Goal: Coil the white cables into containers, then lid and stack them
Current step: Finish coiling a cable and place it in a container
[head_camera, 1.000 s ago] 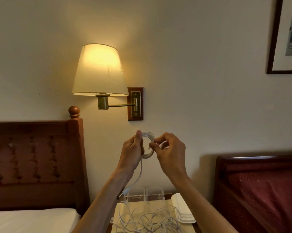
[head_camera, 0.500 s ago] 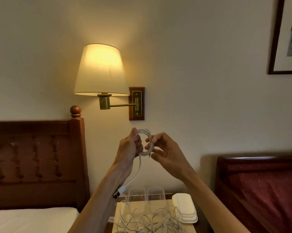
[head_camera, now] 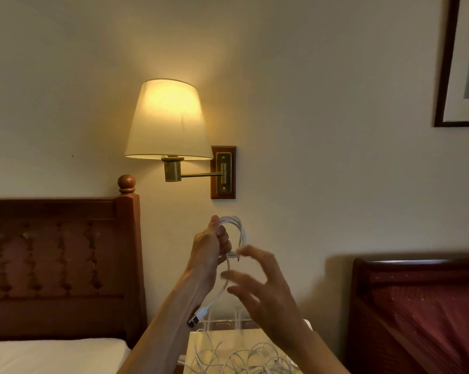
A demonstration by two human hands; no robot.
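My left hand (head_camera: 210, 248) is raised in front of the wall and grips a coiled white cable (head_camera: 237, 233). One end of it hangs down to a USB plug (head_camera: 195, 319) by my forearm. My right hand (head_camera: 263, 287) is just below and right of the coil, blurred, fingers spread, not holding it. Loose white cables (head_camera: 238, 357) lie tangled on the pale tabletop (head_camera: 201, 338) below. Clear containers (head_camera: 225, 323) stand at its back edge, partly hidden by my right arm.
A lit wall lamp (head_camera: 168, 122) hangs above my hands. A wooden headboard (head_camera: 60, 265) and white bed (head_camera: 52, 354) are at the left, a dark red bed (head_camera: 422, 306) at the right. A framed picture (head_camera: 462, 63) hangs at the upper right.
My right hand has let go of the coil and dropped lower, fingers spread. The coil stays in my left hand and its plug end has swung a little lower.
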